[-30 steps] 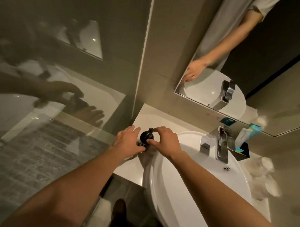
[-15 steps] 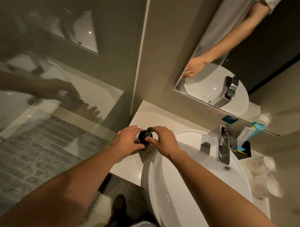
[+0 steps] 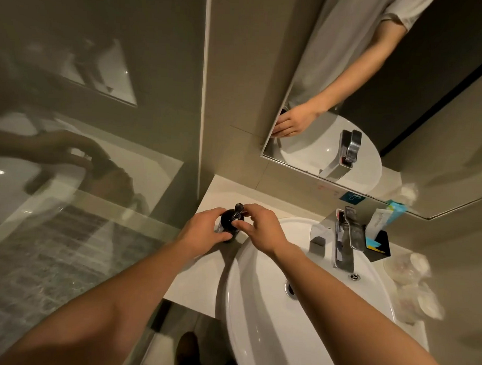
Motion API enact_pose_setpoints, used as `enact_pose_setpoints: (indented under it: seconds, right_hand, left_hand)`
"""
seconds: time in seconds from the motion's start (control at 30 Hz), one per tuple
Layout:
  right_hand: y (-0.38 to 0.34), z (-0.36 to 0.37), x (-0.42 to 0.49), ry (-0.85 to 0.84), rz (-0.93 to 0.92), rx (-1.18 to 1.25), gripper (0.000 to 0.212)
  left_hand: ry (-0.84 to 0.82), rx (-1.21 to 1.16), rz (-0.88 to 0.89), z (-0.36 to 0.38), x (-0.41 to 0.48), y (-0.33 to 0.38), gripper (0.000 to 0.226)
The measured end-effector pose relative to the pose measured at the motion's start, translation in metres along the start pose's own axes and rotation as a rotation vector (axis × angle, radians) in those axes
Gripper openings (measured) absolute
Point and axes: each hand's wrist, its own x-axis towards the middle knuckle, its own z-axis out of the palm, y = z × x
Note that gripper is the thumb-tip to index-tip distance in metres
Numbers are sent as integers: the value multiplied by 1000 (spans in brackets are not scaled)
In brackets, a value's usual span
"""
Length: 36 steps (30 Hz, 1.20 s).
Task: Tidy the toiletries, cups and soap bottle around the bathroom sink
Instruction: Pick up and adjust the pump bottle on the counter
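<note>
My left hand (image 3: pixel 205 230) is wrapped around the dark soap bottle (image 3: pixel 229 223), fingers curled on its side. My right hand (image 3: pixel 260 228) pinches the pump top (image 3: pixel 238 211) with fingertips closed on it. The bottle stands on the white table (image 3: pixel 192 279) at about 9 o'clock from the sink (image 3: pixel 306 315), touching nothing but my hands and the table, close to the sink's rim.

Past the tap (image 3: pixel 344 240), at about 3 o'clock from it, a black holder (image 3: pixel 381 246) keeps the toiletries (image 3: pixel 378 220). Wrapped cups (image 3: pixel 411 281) sit at about 3 o'clock from the sink.

What could go wrong? I think if I press the pump too hard, soap may squirt onto the table. If I twist the top while my left hand is loose, the bottle may tip toward the sink. The bottle may be slippery, so I should hold it firmly.
</note>
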Motion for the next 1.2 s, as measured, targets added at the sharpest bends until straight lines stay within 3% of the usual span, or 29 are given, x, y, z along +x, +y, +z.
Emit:
enact_pose_setpoints:
  seconds: [0.37, 0.67, 1.2]
  right_hand:
    - [29, -57, 36, 53, 20, 27, 27]
    - [61, -89, 57, 23, 52, 40, 31]
    - [101, -92, 78, -16, 178, 68, 28]
  left_hand:
    - [44, -58, 88, 9, 56, 48, 60]
    - [14, -49, 82, 34, 102, 63, 68]
    - [-112, -5, 81, 61, 145, 59, 62]
